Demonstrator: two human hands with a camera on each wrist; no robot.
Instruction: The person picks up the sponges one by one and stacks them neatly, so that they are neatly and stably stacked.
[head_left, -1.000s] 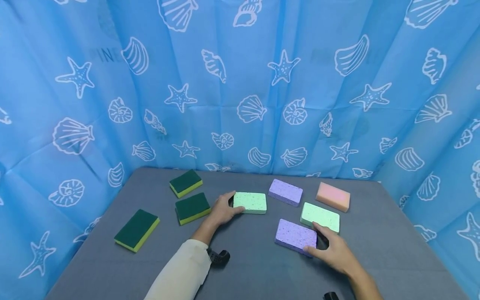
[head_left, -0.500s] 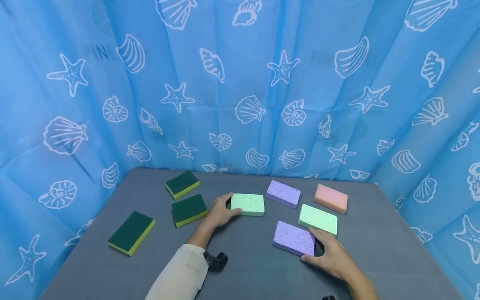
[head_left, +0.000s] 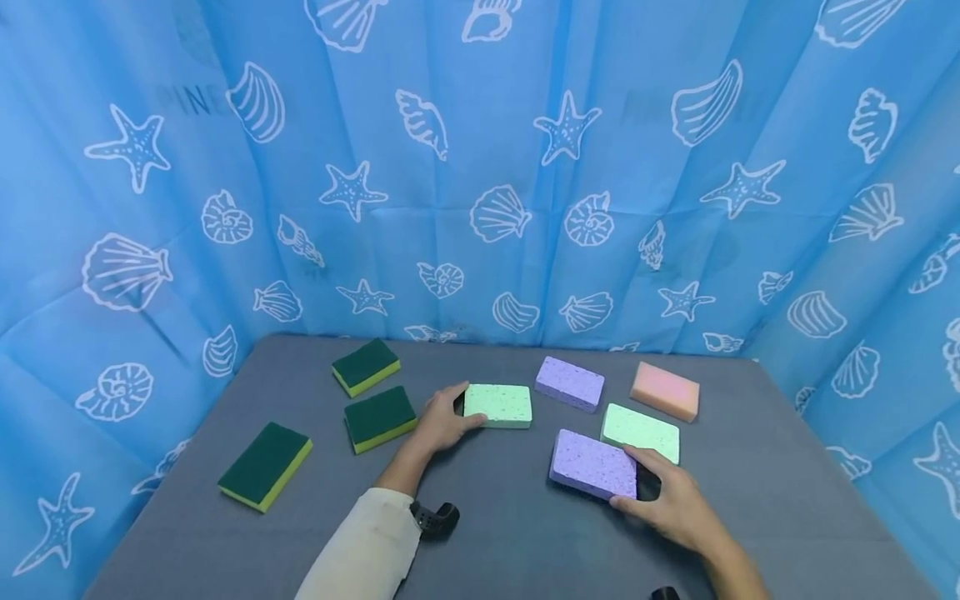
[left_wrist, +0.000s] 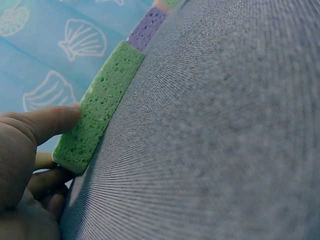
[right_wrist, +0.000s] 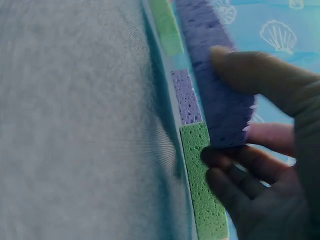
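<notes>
My left hand (head_left: 444,421) holds the left end of a light green sponge (head_left: 498,406) that lies flat on the grey tabletop. In the left wrist view the thumb presses its near side and the other fingers reach behind its end. My right hand (head_left: 669,502) grips the right end of a speckled purple sponge (head_left: 594,463) between thumb and fingers. The right wrist view shows this purple sponge (right_wrist: 217,95) raised off the cloth, slightly blurred. Just behind it lies a second light green sponge (head_left: 641,433), partly overlapped by the right fingertips.
Another purple sponge (head_left: 570,382) and a pink-orange sponge (head_left: 666,392) lie farther back on the right. Three dark green and yellow scrub sponges (head_left: 266,467) are spread over the left side. A blue shell-print curtain (head_left: 480,183) encloses the table's back and sides.
My right hand has lifted the purple sponge slightly off the tabletop. The left hand keeps its hold on the green sponge, which stays put. The head view has shifted a little.
</notes>
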